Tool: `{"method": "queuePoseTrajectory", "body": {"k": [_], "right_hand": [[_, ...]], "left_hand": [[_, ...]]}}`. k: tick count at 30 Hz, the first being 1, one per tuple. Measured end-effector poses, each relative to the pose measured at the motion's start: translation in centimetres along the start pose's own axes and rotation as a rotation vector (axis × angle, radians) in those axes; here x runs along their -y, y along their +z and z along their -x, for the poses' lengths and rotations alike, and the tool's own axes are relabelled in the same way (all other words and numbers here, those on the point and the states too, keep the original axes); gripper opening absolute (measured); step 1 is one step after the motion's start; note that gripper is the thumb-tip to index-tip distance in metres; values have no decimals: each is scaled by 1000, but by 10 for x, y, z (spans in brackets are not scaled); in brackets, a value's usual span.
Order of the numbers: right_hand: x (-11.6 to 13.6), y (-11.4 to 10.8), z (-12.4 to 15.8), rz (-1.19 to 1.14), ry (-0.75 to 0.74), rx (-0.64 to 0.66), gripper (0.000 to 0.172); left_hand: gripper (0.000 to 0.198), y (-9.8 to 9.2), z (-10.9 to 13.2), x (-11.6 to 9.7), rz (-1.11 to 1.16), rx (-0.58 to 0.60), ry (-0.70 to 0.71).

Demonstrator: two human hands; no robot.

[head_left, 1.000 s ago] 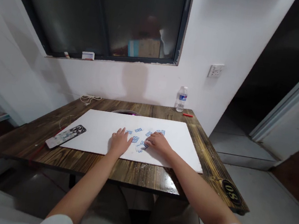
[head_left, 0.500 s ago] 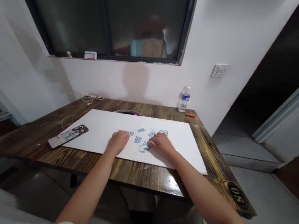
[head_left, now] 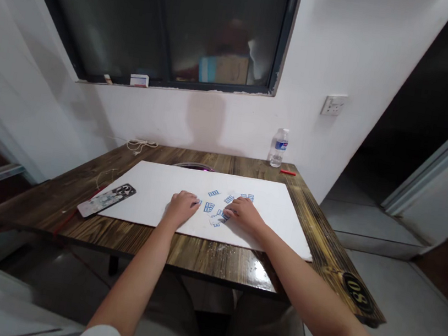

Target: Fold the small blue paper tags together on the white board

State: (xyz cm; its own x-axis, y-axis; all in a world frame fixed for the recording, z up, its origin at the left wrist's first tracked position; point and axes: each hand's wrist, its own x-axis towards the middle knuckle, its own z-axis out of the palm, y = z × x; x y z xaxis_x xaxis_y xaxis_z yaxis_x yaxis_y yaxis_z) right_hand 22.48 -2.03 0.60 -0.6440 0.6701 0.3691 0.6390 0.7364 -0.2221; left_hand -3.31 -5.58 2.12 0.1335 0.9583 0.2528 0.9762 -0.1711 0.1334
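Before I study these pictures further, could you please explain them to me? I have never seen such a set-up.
Certainly. There is no machine at work here, just a person's bare left hand and right hand. One camera, worn on the head, takes every picture, looking forward and down.

A white board lies on a wooden table. Small blue shapes are scattered on it, between and around the hands; they are too small to identify. A phone overlaps the board's left edge. At the table's far right stand a bottle and, lying beside it, a red stick.

Whether either hand holds something, I cannot tell.
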Motion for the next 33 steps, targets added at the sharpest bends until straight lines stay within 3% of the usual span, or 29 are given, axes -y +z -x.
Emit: {"method": "queuePoseTrajectory", "body": {"k": [4,8,13,18,25,33], "right_hand": [[0,0,1,-8,-4,-10,26],[0,0,1,-14,-1,-9,26],[-1,1,1,-12,-11,-11,25],[-2,2,1,-16,-28,-19,27],[-3,3,0,-5,-28,-16,27],[-2,2,1,-18,-22,-25,26]], "left_hand": [[27,-4,2,-4,74,-33,48],[31,-6,3,-4,141,-106,-21],[48,-7,3,-1,125,-95,-108],[36,-4,3,2,114,-113,-127],[42,-7,1,3,156,-153,-164],[24,-2,3,20,119,-13,-160]]}}
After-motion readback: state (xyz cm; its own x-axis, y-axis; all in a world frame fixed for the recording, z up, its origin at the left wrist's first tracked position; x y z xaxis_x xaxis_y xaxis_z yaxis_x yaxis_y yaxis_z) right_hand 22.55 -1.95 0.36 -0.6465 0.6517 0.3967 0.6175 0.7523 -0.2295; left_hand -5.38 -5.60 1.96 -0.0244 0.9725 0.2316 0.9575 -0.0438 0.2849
